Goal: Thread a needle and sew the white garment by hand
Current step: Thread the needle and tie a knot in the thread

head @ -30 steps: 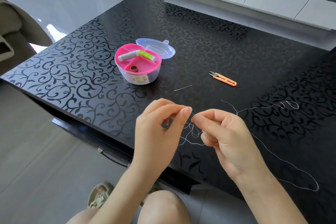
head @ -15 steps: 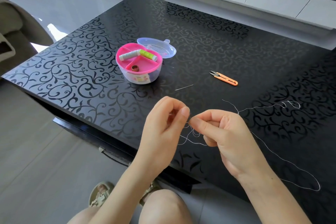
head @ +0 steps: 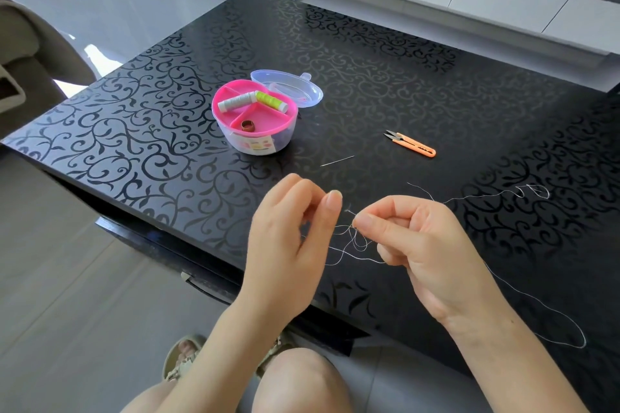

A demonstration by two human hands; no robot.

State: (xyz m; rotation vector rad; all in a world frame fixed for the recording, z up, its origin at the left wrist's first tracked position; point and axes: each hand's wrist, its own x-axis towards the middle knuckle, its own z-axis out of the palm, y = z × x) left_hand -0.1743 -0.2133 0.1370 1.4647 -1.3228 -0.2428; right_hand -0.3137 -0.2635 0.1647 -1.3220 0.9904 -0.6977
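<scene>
A thin white thread (head: 356,240) hangs in tangled loops between my hands, just above the near edge of the black table (head: 385,54). My right hand (head: 426,251) pinches it between thumb and forefinger. From there the thread trails right across the table and curls back in a long loop. My left hand (head: 292,238) is beside the loops with thumb and fingers apart; some strands reach its thumb. The needle (head: 336,161) lies bare on the table beyond my hands. No white garment is in view.
A round pink sewing box (head: 255,117) holds a grey and a green spool and a ring-shaped thimble, its clear lid (head: 288,87) leaning behind it. Orange thread snips (head: 411,143) lie right of the needle. My knees are below the table edge.
My left thumb and fingers, pinched together at the thread before, have spread apart. My right hand keeps its pinch and has hardly moved.
</scene>
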